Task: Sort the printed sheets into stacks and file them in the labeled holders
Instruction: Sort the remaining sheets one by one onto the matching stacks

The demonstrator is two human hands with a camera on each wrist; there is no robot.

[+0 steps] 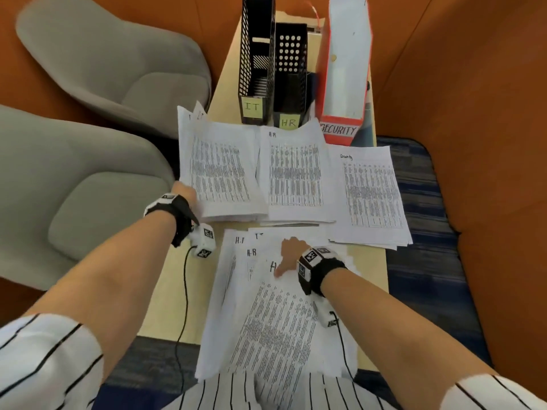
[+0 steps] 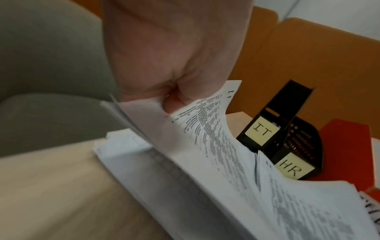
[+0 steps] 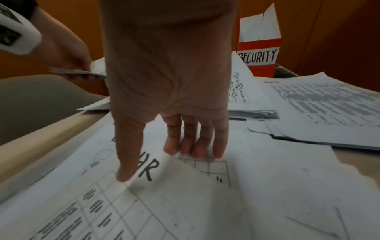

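- a person's left hand [image 2: 172, 53] is pinching the near left corner of the it stack [image 1: 220, 170], fingers curled round the top sheets and peeling them up off the pile.
- the right hand [image 3: 170, 97] is resting with straight, spread fingers on the unsorted pile [image 1: 275, 309] nearest the body, its thumb beside a handwritten "hr" on the top sheet.
- the it stack is lying at the far left of a row of three, its long axis running away from the person toward the it holder [image 1: 254, 69] just behind it; the left hand is the nearer one to both.
- the hr stack [image 1: 294, 173] is sitting in the middle before the hr holder [image 1: 290, 75], and the security stack [image 1: 371, 193] at the right before the red security holder [image 1: 344, 69].
- how many sheets the left hand is holding is probably a few, though blur is making that hard to tell.
- everything is lying on a narrow pale wooden table [image 1: 371, 279], with grey chairs [image 1: 97, 93] at the left, orange walls behind and blue carpet [image 1: 414, 261] at the right.
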